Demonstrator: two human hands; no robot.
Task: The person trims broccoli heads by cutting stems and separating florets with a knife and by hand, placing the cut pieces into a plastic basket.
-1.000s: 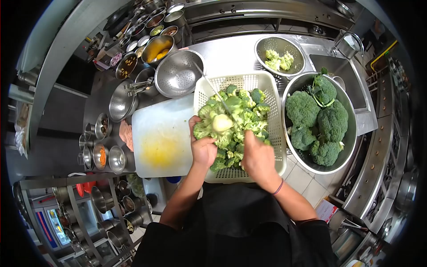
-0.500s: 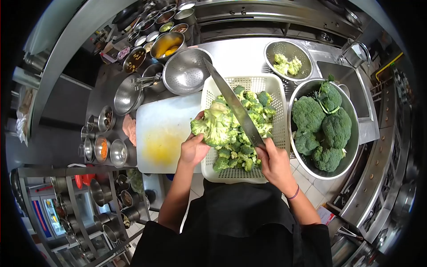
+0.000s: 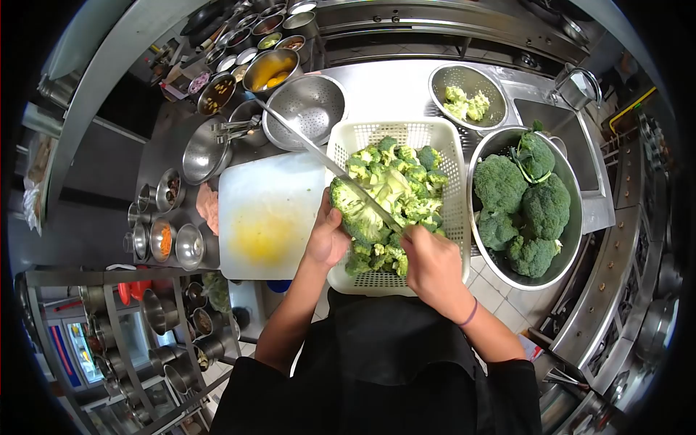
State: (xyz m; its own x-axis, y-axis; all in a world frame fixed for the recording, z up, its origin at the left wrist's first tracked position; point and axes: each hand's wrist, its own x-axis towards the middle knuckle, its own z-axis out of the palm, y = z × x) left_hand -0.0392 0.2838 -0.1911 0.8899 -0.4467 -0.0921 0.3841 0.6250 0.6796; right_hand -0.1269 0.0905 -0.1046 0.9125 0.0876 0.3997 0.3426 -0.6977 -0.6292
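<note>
My left hand [image 3: 328, 235] grips a head of broccoli [image 3: 353, 215] from its left side, above a white perforated basket [image 3: 455, 156]. Closed round the handle of a long kitchen knife [image 3: 317, 152], my right hand [image 3: 433, 262] is over the basket's lower right part. The blade slants up to the left and crosses over the broccoli head; whether its edge is in the stem I cannot tell. Cut broccoli florets [image 3: 424, 174] fill much of the basket beneath.
Right of the basket, a colander [image 3: 576, 254] holds several whole broccoli heads. Behind it stands a smaller colander [image 3: 493, 80] with pale pieces. A stained cutting board [image 3: 272, 188] lies left, with an upright metal colander [image 3: 304, 112] beyond it. Metal bowls [image 3: 190, 246] line the left edge.
The knife has swung left and lower, its blade now over the broccoli head. My right hand has moved left with it. My left hand has turned the broccoli and shifted slightly right.
</note>
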